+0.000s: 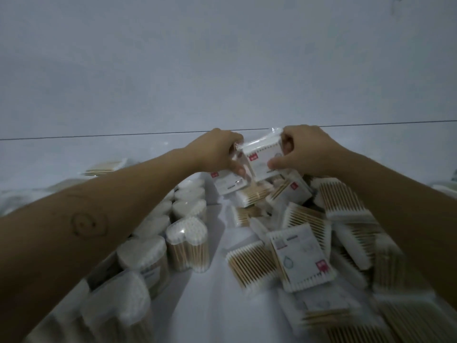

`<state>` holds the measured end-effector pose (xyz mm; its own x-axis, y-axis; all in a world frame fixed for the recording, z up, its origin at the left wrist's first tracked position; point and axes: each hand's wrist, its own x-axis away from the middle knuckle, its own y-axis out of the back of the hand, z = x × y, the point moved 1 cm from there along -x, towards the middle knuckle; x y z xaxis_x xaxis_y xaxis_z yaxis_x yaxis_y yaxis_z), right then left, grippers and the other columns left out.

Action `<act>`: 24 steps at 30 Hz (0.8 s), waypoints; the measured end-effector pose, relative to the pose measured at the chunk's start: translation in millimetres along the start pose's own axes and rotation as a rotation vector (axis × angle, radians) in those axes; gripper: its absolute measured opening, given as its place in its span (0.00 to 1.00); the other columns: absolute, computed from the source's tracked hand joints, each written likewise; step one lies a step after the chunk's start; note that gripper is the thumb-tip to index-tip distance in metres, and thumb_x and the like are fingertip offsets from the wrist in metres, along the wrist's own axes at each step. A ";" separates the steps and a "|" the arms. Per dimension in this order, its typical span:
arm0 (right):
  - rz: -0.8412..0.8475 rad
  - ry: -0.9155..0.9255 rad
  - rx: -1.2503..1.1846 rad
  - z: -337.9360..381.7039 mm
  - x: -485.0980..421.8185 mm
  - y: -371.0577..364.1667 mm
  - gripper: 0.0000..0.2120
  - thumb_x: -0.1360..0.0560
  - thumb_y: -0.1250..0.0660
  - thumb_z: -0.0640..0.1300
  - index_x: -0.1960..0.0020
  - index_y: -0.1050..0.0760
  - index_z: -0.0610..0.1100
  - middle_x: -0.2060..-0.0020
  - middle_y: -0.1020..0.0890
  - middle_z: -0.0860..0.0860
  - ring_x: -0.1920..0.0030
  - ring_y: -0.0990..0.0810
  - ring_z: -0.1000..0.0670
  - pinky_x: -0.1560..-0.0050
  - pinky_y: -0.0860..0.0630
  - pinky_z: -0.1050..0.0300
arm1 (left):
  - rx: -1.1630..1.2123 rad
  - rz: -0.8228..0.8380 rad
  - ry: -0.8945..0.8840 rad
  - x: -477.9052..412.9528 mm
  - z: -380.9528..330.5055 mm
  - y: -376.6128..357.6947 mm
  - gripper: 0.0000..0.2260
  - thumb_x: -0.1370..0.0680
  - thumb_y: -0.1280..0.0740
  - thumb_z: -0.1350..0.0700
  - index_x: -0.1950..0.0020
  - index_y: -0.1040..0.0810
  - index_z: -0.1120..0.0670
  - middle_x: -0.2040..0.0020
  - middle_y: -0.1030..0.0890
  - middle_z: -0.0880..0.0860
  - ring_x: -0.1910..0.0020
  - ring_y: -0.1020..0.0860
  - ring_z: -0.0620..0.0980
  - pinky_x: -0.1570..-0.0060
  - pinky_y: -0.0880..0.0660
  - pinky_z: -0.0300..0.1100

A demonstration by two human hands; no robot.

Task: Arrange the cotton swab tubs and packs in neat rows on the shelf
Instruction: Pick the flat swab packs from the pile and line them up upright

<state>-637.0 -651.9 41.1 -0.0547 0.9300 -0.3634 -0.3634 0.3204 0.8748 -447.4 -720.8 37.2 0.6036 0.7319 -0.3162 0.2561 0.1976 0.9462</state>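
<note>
Far left of the L fingers (238,170), well apart, a lone pack (103,167) lies flat on the shelf (215,305). Below-left of those fingers, heart-shaped tubs (188,243) stand upright in approx. two rows, touching side by side, running from the near edge twd the wall (222,58). L hand (217,151): fingers curled on the left edge of a flat pack (262,157), thumb on its front. Pack sits between both hands, tilted, red label top left, just above other packs. R hand (306,152): fingers (286,144) pinch the pack's right edge, thumb on front. Below and right of the R fingers, a loose pile (301,258) of packs, overlapping at all angles; nearest ones blurred.
</note>
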 end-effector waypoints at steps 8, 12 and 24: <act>-0.034 0.051 0.028 -9.0 8.8 -4.2 0.16 0.31 0.24 0.54 0.54 0.27 0.46 0.59 0.23 0.52 0.58 0.26 0.51 0.62 0.31 0.59 | -0.156 0.067 0.001 -13.9 5.6 -21.5 0.16 0.33 0.24 0.41 0.59 0.26 0.48 0.57 0.22 0.49 0.55 0.24 0.51 0.55 0.25 0.47; -0.024 0.063 0.009 -5.8 15.0 -6.3 0.17 0.32 0.24 0.53 0.54 0.26 0.43 0.58 0.22 0.51 0.57 0.24 0.50 0.57 0.25 0.55 | -0.186 0.072 0.031 -11.1 2.7 -30.0 0.15 0.31 0.24 0.44 0.55 0.25 0.51 0.57 0.24 0.48 0.56 0.24 0.50 0.59 0.27 0.43; -0.070 0.065 -0.024 -10.2 21.7 -3.5 0.17 0.34 0.22 0.53 0.61 0.29 0.47 0.64 0.25 0.57 0.64 0.29 0.58 0.66 0.33 0.60 | -0.404 0.238 0.001 -13.8 -4.9 -50.3 0.12 0.27 0.27 0.51 0.46 0.22 0.51 0.50 0.22 0.51 0.52 0.23 0.50 0.52 0.23 0.42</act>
<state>-646.4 -634.7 26.9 -0.0881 0.8919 -0.4436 -0.3910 0.3786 0.8389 -472.3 -737.6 -5.7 0.6090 0.7884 -0.0870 -0.2039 0.2616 0.9434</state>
